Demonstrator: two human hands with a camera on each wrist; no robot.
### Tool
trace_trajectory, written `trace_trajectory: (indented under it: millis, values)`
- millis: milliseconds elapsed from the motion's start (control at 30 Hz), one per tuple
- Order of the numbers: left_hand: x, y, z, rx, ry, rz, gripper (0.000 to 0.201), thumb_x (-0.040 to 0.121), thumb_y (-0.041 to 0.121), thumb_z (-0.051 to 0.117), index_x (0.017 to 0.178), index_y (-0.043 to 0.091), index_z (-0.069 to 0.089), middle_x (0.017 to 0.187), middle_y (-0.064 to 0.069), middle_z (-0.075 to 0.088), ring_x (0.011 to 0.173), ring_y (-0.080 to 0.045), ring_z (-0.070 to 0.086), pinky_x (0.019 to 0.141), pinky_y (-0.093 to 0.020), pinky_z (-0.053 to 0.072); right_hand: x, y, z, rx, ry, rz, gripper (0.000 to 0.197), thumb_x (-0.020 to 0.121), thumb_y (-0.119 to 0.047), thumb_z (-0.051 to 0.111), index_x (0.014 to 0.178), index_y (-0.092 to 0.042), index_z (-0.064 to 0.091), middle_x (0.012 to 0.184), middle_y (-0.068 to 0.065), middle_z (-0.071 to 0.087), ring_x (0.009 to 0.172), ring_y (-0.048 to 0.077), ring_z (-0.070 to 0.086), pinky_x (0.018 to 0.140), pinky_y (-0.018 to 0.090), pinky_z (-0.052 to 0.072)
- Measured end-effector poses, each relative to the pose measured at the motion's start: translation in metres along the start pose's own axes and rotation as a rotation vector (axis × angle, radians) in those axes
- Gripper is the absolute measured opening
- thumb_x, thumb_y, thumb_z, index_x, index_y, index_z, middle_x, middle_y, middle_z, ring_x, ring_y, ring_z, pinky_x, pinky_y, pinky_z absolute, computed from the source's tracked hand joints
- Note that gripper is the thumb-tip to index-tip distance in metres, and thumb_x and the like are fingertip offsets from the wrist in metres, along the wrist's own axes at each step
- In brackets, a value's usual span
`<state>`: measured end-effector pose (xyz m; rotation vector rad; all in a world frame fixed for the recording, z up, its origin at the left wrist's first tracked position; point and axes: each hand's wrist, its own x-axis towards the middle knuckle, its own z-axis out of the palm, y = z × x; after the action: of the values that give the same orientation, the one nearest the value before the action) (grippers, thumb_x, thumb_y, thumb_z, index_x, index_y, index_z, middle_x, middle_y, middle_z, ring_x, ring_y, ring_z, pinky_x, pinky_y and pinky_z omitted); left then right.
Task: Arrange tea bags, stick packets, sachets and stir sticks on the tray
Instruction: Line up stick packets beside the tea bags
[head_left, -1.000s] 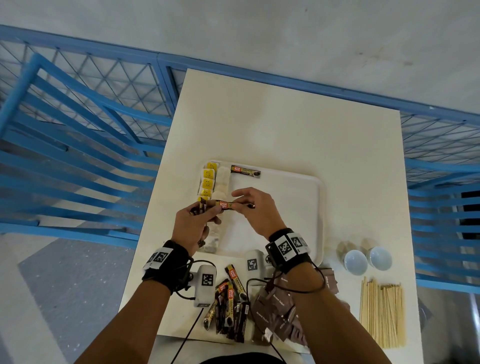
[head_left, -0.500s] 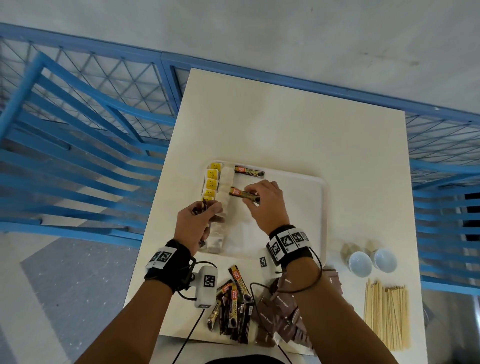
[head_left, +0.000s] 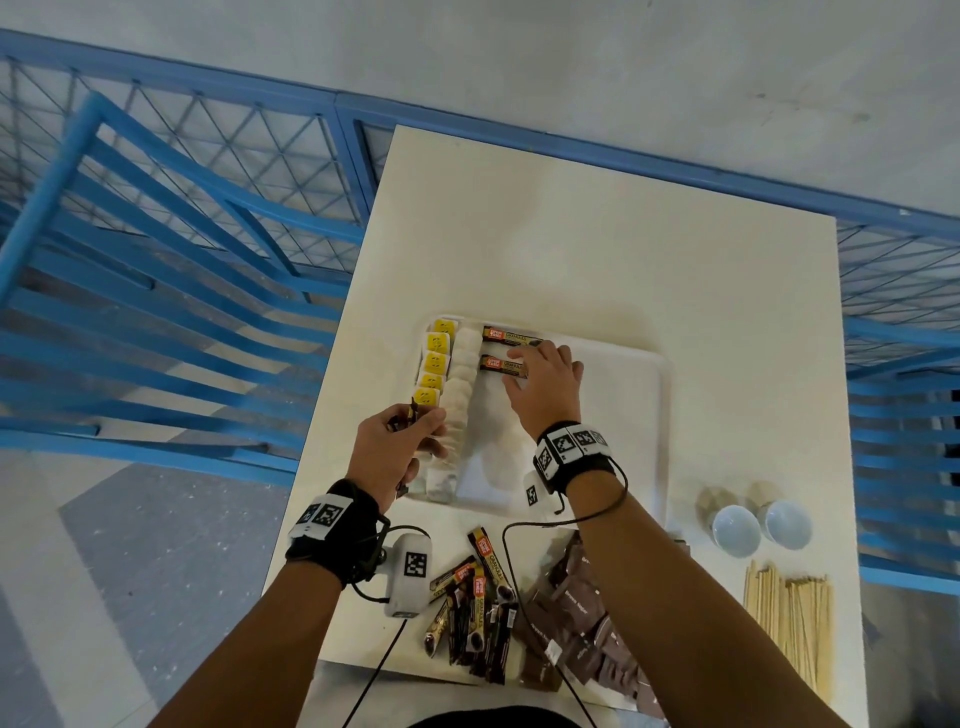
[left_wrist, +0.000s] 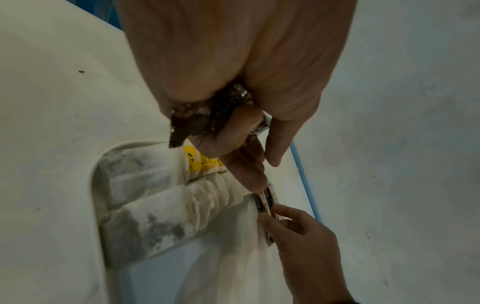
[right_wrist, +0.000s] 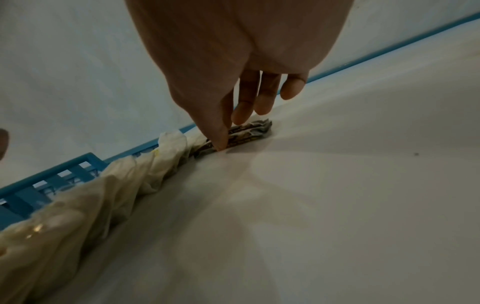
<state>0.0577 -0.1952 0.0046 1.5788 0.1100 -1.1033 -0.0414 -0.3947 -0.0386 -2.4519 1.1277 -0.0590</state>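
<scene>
On the white tray (head_left: 623, 415) a column of tea bags (head_left: 460, 374) with yellow tags (head_left: 435, 358) lines the left side. One stick packet (head_left: 511, 335) lies at the tray's far edge. My right hand (head_left: 543, 384) pinches a second stick packet (head_left: 498, 364) between thumb and fingers, flat on the tray just below the first. The right wrist view shows that hand (right_wrist: 233, 127) on the packet (right_wrist: 252, 131) beside the tea bags (right_wrist: 116, 185). At the tray's left rim my left hand (head_left: 395, 447) grips a bundle of stick packets (left_wrist: 202, 117).
Near the table's front edge lie a pile of loose stick packets (head_left: 478, 597) and brown sachets (head_left: 582, 613). Stir sticks (head_left: 784, 623) and two white cups (head_left: 758, 525) sit at the right. Blue railings (head_left: 156, 260) flank the white table (head_left: 571, 234).
My right hand took one stick packet from the left hand's bundle, moved it forward and set it down on the tray below the first. The left hand stayed by the tray's left rim.
</scene>
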Motion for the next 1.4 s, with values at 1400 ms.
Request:
trace_trajectory:
  millis: [1400]
  values:
    - [-0.004,0.006,0.013,0.246,0.004,0.224,0.033,0.074,0.021,0.091,0.094,0.005,0.070,0.087,-0.007,0.075,0.064,-0.020,0.065,0.056,-0.029,0.053,-0.030,-0.058,-0.038,0.682,-0.459,0.108,0.013,0.088,-0.029,0.076,0.088,-0.015,0.077,0.063,-0.006,0.070,0.050,0.006,0.060,0.052,0.020,0.047]
